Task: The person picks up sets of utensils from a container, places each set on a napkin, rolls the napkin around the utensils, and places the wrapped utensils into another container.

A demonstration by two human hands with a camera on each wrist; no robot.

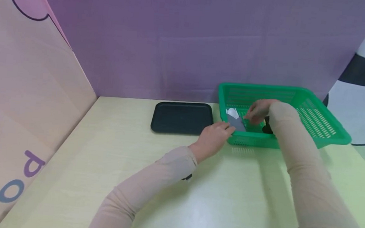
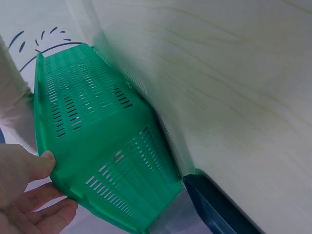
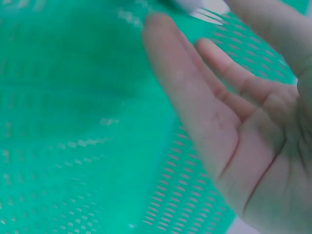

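A green plastic basket (image 1: 253, 139) with slotted walls stands at the back right of the table. My left hand (image 1: 213, 137) grips its rim at the near left corner; in the left wrist view the thumb lies on the rim and the fingers (image 2: 56, 218) bend against its outer side. My right hand (image 1: 260, 110) reaches down inside the basket, its fingers loosely bent with nothing seen between them. Left of it in the basket lie a flat grey piece (image 1: 236, 123) and a white item (image 1: 232, 112), whose kinds I cannot tell. A dark thing (image 1: 267, 127) shows partly beneath the right wrist.
A black rectangular tray (image 1: 182, 118) lies left of the basket, close to the purple back wall (image 1: 174, 50). The pale tabletop (image 1: 214, 204) stretches toward me. A printed panel (image 1: 18, 99) borders the left side.
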